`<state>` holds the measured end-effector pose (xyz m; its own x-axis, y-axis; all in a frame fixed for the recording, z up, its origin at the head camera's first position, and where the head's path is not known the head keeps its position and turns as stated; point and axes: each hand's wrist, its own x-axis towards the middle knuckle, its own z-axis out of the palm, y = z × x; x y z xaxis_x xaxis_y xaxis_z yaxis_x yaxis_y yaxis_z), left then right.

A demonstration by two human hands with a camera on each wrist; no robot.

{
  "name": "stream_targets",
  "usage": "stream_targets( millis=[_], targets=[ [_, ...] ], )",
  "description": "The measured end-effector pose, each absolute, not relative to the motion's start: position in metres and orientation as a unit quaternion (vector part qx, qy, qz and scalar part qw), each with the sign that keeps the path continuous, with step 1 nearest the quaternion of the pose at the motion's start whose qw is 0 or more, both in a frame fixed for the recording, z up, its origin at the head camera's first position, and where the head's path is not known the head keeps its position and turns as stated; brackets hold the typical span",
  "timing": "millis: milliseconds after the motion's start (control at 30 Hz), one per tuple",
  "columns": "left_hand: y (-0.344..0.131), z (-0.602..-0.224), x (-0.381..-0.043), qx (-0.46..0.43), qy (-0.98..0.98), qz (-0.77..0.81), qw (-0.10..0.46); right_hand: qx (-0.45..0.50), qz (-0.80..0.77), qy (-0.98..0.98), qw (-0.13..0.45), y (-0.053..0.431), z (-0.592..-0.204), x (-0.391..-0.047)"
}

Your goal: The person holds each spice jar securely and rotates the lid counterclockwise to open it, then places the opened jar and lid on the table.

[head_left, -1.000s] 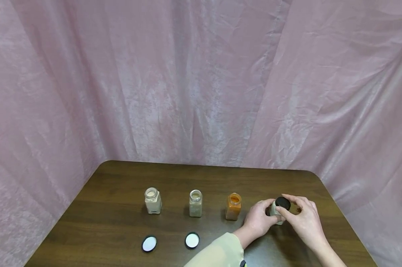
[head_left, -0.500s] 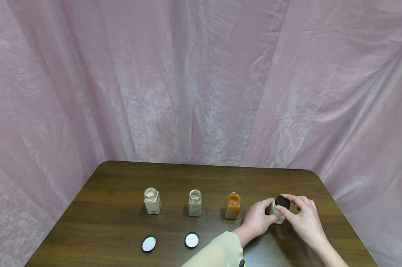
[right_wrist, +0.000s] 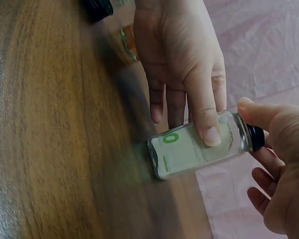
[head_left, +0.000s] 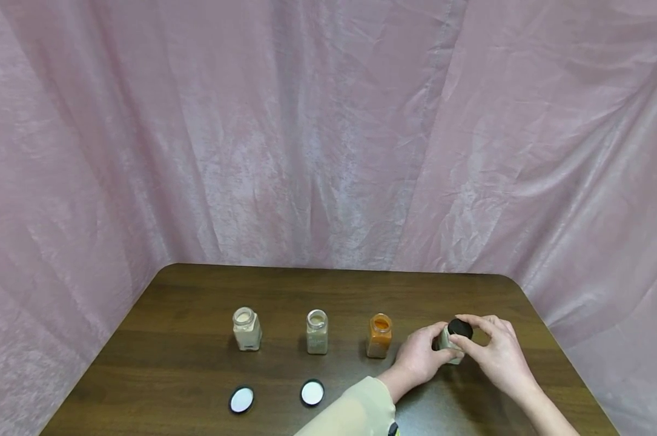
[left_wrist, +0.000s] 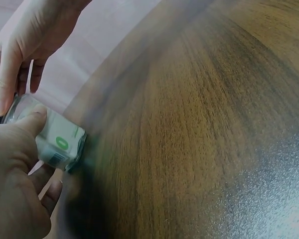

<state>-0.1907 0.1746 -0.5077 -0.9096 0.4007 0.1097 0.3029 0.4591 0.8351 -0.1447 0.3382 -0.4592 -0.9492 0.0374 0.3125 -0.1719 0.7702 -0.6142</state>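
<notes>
At the right of the table in the head view, my left hand (head_left: pixel 419 357) grips a clear glass jar (right_wrist: pixel 182 155) by its sides. The jar has a white label with green print and some pale contents. Fingers and thumb of my right hand (head_left: pixel 497 357) pinch its black lid (head_left: pixel 461 328), which sits on the jar's mouth. In the left wrist view the jar's base is near the tabletop; whether it touches is unclear. Just left of my left hand stands a lidless jar of orange powder (head_left: pixel 379 339).
Farther left stand two more lidless jars, one with greyish-beige powder (head_left: pixel 317 334) and one with cream powder (head_left: pixel 247 332). Two lids (head_left: pixel 312 393) (head_left: pixel 241 399) lie white side up before them. A black lid (right_wrist: pixel 97 7) shows near the orange jar. Pink curtain (head_left: pixel 317 133) hangs behind the table.
The head view has shifted slightly. Both hands keep their hold on the jar and its lid; no turn of the lid can be made out.
</notes>
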Motion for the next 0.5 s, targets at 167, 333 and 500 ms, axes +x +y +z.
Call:
stream_targets(
  millis=[167,333,500],
  targets=[
    [0.175,-0.507,-0.191,0.207,0.851,0.480,0.051,0.057,0.346,-0.926,0.141,0.343,-0.457,-0.146],
    [0.176,-0.508,-0.191,0.207,0.851,0.480,0.046,0.074,0.353,-0.925,0.119,0.347,-0.456,-0.146],
    [0.175,-0.510,-0.192,0.208,0.848,0.485,0.046,0.087,0.356,-0.926,0.094,0.350,-0.455,-0.147]
  ],
)
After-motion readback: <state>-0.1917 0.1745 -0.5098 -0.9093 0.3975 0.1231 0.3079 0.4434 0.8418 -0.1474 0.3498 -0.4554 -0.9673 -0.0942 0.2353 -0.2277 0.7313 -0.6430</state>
